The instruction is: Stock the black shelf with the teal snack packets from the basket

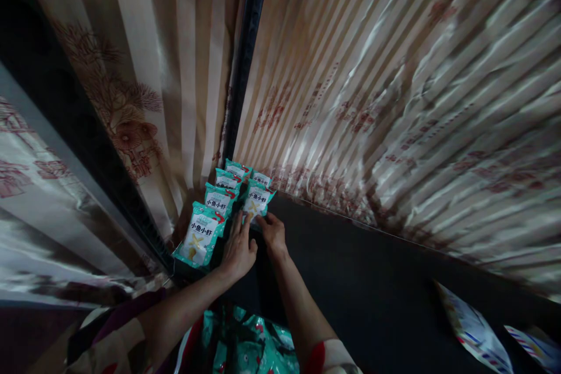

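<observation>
A green-and-white snack bag [256, 197] stands tilted back on the dark shelf, in front of another green snack bag [262, 179]. My left hand [239, 248] has its fingers stretched out against the bag's lower left, with the thumb apart from it. At the lower right edge, my right hand [274, 235] has its fingers bent and closed on the bag; the exact grip is partly hidden. Left of my hands, several matching bags form a row, with the front snack bag [200, 236] the nearest and most fully visible.
Below the shelf [333, 263], several green packets [252, 345] lie heaped between my forearms. A white packet with a striped edge [475, 327] and a second striped packet [537, 345] lie at right. A dark upright post [248, 52] and patterned curtains [350, 87] enclose the shelf.
</observation>
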The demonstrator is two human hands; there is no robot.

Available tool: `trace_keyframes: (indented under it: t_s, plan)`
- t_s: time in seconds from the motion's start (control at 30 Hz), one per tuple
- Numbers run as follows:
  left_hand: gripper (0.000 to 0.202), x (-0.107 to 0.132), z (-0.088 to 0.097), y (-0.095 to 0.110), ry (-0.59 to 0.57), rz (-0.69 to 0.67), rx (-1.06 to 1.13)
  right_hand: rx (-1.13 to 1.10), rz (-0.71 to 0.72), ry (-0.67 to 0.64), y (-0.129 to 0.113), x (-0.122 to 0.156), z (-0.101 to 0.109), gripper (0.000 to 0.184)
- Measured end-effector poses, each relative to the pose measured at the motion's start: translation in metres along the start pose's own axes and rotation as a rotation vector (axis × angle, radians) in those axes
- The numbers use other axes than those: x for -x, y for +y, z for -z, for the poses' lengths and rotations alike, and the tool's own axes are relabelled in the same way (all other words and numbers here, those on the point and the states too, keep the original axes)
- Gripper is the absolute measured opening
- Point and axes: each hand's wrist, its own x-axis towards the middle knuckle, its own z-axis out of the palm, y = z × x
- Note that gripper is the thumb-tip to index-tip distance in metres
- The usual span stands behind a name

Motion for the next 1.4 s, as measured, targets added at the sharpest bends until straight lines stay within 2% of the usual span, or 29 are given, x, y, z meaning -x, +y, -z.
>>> trace_keyframes:
  t_s: [0.13,0.33,0.57,0.77,1.4]
  plan:
    - [0.063,-0.002,0.001,0.000,-0.048,0.012,-0.005,0.040,0.013,0.009,0.003,-0.004,-0.003,0.031]
    - [0.065,-0.003,0.000,-0.001,-0.043,0.007,-0.001,0.138,0.041,0.026,0.001,-0.001,-0.006,0.032]
    - [0.067,-0.003,0.001,-0.004,-0.024,-0.027,-0.017,0.223,0.098,0.101,-0.004,0.008,-0.010,0.063]
    - [0.066,-0.006,0.005,-0.002,-0.082,-0.002,-0.021,0.205,0.137,0.082,0.002,0.011,-0.012,0.054]
    - [0.067,-0.013,0.004,-0.008,-0.092,-0.054,-0.044,0.184,0.141,0.112,0.004,0.012,-0.014,0.051]
